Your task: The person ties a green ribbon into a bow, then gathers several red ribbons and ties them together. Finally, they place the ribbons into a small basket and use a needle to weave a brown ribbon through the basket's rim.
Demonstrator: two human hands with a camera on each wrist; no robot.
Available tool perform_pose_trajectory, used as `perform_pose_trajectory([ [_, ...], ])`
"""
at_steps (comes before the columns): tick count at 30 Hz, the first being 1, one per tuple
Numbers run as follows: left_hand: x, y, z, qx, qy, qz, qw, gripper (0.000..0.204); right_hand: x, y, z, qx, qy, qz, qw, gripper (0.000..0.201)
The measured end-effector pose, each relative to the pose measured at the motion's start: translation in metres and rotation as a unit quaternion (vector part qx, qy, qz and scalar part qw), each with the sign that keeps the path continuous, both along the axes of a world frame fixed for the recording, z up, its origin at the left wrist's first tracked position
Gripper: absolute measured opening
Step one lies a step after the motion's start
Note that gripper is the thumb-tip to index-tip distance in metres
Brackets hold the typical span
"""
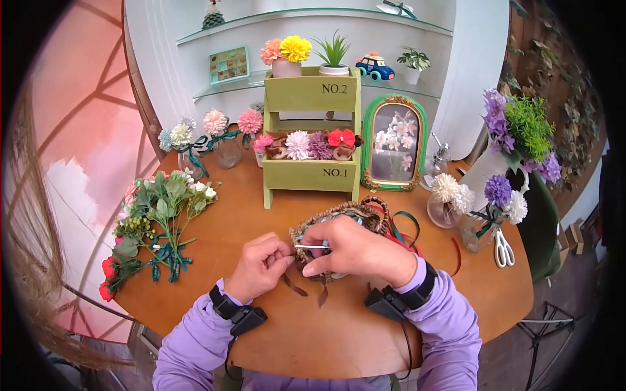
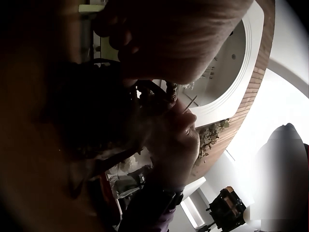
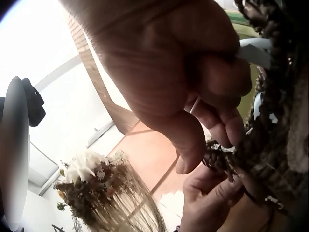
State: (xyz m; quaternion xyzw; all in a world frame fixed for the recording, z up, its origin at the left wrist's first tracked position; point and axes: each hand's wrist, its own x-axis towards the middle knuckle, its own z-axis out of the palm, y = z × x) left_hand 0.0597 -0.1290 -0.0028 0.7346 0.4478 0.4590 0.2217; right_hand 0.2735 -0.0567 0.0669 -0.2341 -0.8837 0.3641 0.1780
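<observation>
A brown woven basket (image 1: 300,231) with a braided handle stands before me on the table, pale blue strips showing among its weave. Over its near side is my right hand (image 1: 349,247), fingers curled round a thin white rod (image 1: 312,246) that points left toward the other hand. My left hand (image 1: 257,264) pinches the basket's left edge between thumb and fingertips. In the right wrist view the left thumb (image 3: 219,193) lies against the dark weave, near a brown ribbon (image 3: 256,191). Brown ribbon ends (image 1: 295,287) hang onto the table below. The basket's inside is mostly hidden by the right hand.
Behind the basket rises a green two-tier stand (image 1: 313,176) beside a green oval frame (image 1: 394,143). Artificial flowers (image 1: 163,208) lie at left. Glass vases (image 1: 447,208) and white scissors (image 1: 503,249) are at right. Red and green ribbons (image 1: 407,225) trail by the basket.
</observation>
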Motion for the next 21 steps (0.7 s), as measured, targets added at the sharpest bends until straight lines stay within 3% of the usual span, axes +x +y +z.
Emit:
perform_pose_trajectory([
  [2,0.001,-0.001,0.003,0.015,-0.027,0.044,0.999,0.01,-0.004,-0.003,-0.003,0.003,0.018,-0.006,1.0,0.028],
  [6,-0.005,-0.002,0.001,-0.039,-0.072,0.038,0.996,0.012,-0.005,0.002,-0.007,0.063,-0.012,-0.007,0.998,0.028],
  [11,0.001,-0.004,0.002,-0.025,-0.158,0.05,0.986,0.019,0.001,0.008,-0.006,-0.043,-0.002,-0.009,0.999,0.02],
  [15,-0.003,-0.002,0.002,0.002,-0.114,0.036,0.993,0.016,0.004,0.011,-0.001,-0.063,-0.034,-0.048,0.996,0.018],
  [17,-0.002,-0.002,0.001,-0.008,-0.129,0.045,0.991,0.014,0.006,0.011,-0.001,-0.15,-0.003,-0.064,0.987,0.017],
  [21,-0.001,-0.003,0.002,0.0,-0.114,0.04,0.993,0.013,0.004,0.006,-0.001,-0.047,-0.044,0.019,0.998,0.015],
])
